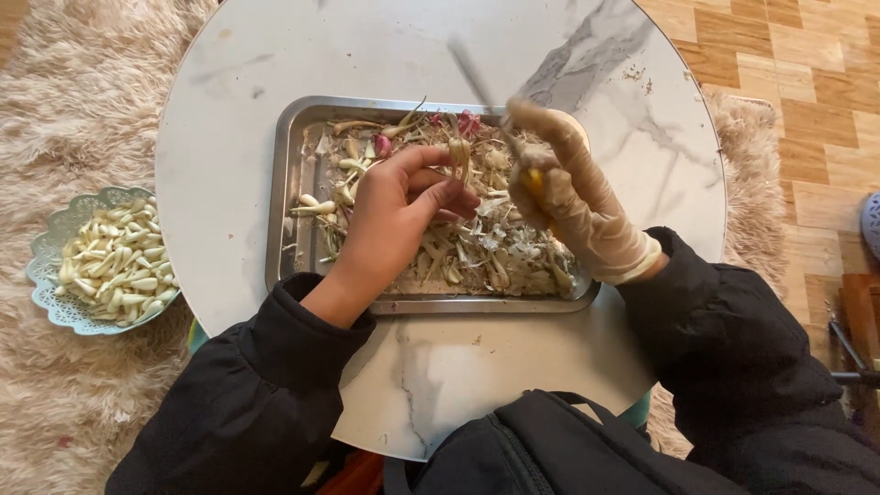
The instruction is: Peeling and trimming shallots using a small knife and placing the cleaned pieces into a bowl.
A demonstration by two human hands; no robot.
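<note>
1. Work surface: a round white marble-patterned table (229,183) stands on a shaggy beige rug (82,82); wooden parquet floor (807,82) shows at the upper right.
2. Tray: a rectangular metal tray (286,211) lies at the middle of the table. It holds unpeeled pale bulbs with stems, loose skins and a few pink pieces (469,122) (the heap is densest toward the tray's right half).
3. Left hand (394,220): bare, positioned over the tray's centre. The thumb and fingers are closed narrowly on a single small bulb (458,156), pinched at the fingertips and held just above the heap.
4. Right hand (573,197): covered by a thin translucent glove, just beside the left hand. The fingers are curled shut around a small knife (533,181) with a yellow handle; the blade is motion-blurred and points up and away toward the table's far side, close to the pinched bulb.
5. Side dish: a pale blue dish with a scalloped rim (41,266) sits on the rug left of the table, well apart from both hands. It is filled with peeled white cloves (115,266).
6. Clothing: both arms wear dark sleeves (257,394).
</note>
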